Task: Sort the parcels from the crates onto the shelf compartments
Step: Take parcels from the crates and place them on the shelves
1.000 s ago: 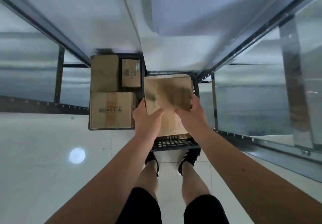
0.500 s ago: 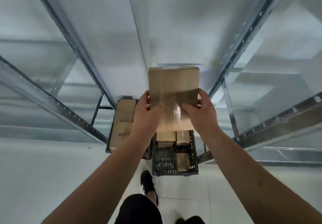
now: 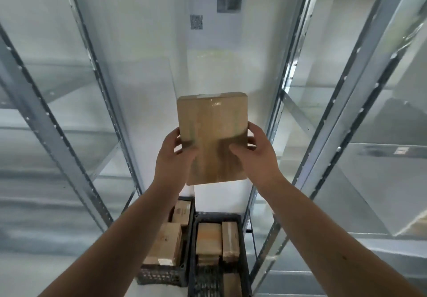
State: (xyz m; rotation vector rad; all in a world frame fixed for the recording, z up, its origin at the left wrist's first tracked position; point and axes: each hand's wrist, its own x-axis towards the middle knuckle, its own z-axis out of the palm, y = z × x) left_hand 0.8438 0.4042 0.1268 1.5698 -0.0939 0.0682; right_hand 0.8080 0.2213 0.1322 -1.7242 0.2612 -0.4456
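Parcel (image 3: 212, 137), a flat brown cardboard box with clear tape shining across its face, is being held up in the air at the centre of the view, in front of a pale wall and between the grey metal uprights of the shelving (image 3: 287, 89). Both of the person's bare arms are reaching forward to it. The left hand (image 3: 172, 158) is gripping the parcel's left edge, thumb lying on the near face and fingers curling behind. The right hand (image 3: 256, 156) is gripping the right edge the same way, thumb pressing on the front. The parcel is standing upright, its long side running vertically, and is touching nothing but the two hands. Well below it, on the floor, two dark mesh crates are sitting side by side: the left crate (image 3: 161, 276) is holding several brown boxes (image 3: 165, 243), and the right crate (image 3: 217, 216) is holding more boxes (image 3: 209, 239). High on the wall, a blurred square code label (image 3: 196, 21) is showing.
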